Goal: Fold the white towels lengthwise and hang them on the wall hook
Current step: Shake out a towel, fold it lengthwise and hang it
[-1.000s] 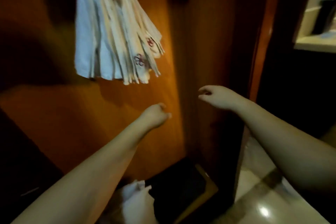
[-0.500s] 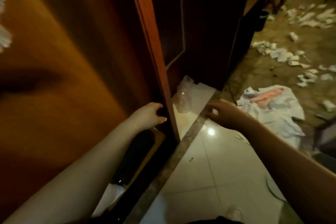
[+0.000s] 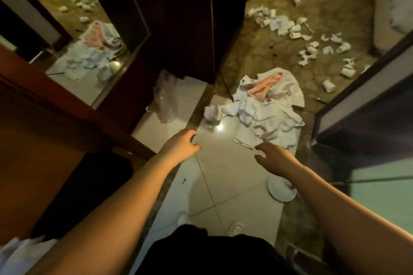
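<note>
While both hands (image 3: 182,147) hover empty, towels (image 3: 266,114) lie beside scattered cups (image 3: 295,29).

plate (image 3: 280,192) partly under right forearm, white cloth (image 3: 13,254) cut off bottom-left

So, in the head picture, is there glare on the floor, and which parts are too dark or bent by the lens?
Head view: a small bright glare spot sits on the glossy floor tiles beside the pile of white towels; the dark cabinet loses its detail in shadow; the wide lens bends straight edges near the borders; the scattered paper scraps look soft.
</note>
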The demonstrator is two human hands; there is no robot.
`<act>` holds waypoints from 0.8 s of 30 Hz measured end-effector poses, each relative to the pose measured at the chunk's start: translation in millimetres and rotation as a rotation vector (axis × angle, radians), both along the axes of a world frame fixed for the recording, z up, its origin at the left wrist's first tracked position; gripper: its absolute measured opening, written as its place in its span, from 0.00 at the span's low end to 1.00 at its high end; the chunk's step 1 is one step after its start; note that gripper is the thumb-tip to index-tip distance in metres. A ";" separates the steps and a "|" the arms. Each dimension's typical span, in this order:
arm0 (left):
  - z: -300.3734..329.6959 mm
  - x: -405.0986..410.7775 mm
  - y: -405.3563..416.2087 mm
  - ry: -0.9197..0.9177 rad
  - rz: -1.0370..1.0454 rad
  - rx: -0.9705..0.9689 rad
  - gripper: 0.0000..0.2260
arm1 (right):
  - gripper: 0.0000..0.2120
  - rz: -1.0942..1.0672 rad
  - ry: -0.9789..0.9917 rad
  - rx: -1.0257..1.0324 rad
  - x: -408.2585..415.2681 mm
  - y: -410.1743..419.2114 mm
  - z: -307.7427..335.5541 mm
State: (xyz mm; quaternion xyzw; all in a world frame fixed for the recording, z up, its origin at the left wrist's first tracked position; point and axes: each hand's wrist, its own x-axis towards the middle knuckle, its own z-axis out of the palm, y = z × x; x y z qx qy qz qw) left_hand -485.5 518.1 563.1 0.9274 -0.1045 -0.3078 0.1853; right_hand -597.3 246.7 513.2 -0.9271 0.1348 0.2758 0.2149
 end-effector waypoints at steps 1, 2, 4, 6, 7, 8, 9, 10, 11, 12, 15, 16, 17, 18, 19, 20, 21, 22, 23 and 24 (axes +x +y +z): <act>-7.2 7.6 -10.8 0.009 -0.006 -0.002 0.25 | 0.22 -0.032 0.022 0.005 4.4 -11.3 -7.3; -16.3 18.9 -24.0 0.026 -0.012 -0.003 0.25 | 0.22 -0.074 0.048 0.012 11.2 -24.0 -16.5; -30.4 39.9 -44.9 0.066 -0.007 0.003 0.25 | 0.22 -0.127 0.100 0.022 23.0 -43.3 -33.6; -49.6 69.2 -69.4 0.081 -0.030 0.023 0.24 | 0.22 -0.162 0.156 0.029 39.1 -64.9 -50.9; -58.6 82.5 -79.5 0.084 -0.045 0.030 0.24 | 0.22 -0.178 0.180 0.030 46.1 -74.2 -58.1; -69.8 101.0 -94.0 0.092 -0.063 0.030 0.23 | 0.22 -0.200 0.200 0.028 57.9 -87.5 -66.0; -79.7 114.7 -105.2 0.102 -0.079 0.034 0.23 | 0.21 -0.221 0.217 0.027 66.5 -98.1 -72.5; -91.1 133.7 -120.0 0.114 -0.100 0.035 0.23 | 0.21 -0.247 0.235 0.024 79.3 -111.7 -81.2; -102.9 151.8 -135.0 0.132 -0.122 0.037 0.22 | 0.22 -0.277 0.253 0.015 91.6 -125.7 -90.5; -116.0 172.7 -152.0 0.150 -0.154 0.036 0.21 | 0.22 -0.309 0.271 0.008 106.6 -140.4 -100.8; -147.9 225.5 -193.9 0.237 -0.216 0.062 0.19 | 0.21 -0.400 0.322 0.004 142.2 -170.9 -130.7; -160.0 243.0 -206.3 0.265 -0.223 0.074 0.20 | 0.21 -0.426 0.342 0.004 154.6 -178.8 -142.2; -174.1 260.5 -219.0 0.292 -0.224 0.086 0.21 | 0.21 -0.454 0.363 0.013 167.1 -186.4 -154.9; -186.9 275.4 -229.9 0.314 -0.228 0.099 0.21 | 0.21 -0.469 0.383 0.021 179.1 -192.2 -165.4; -197.1 286.5 -238.5 0.333 -0.232 0.111 0.21 | 0.21 -0.483 0.401 0.030 188.8 -195.4 -173.6; -212.1 299.9 -250.6 0.346 -0.243 0.120 0.21 | 0.21 -0.502 0.418 0.043 200.4 -201.2 -186.0; -225.6 311.0 -261.2 0.349 -0.258 0.133 0.21 | 0.21 -0.524 0.429 0.056 210.7 -206.4 -198.0; -242.3 321.9 -273.3 0.349 -0.271 0.141 0.20 | 0.21 -0.544 0.435 0.078 221.7 -212.8 -212.6; -257.9 330.0 -283.2 0.353 -0.279 0.151 0.20 | 0.21 -0.565 0.447 0.098 230.5 -218.5 -227.2; -279.1 337.5 -294.3 0.358 -0.288 0.155 0.19 | 0.20 -0.584 0.457 0.120 239.3 -225.7 -246.8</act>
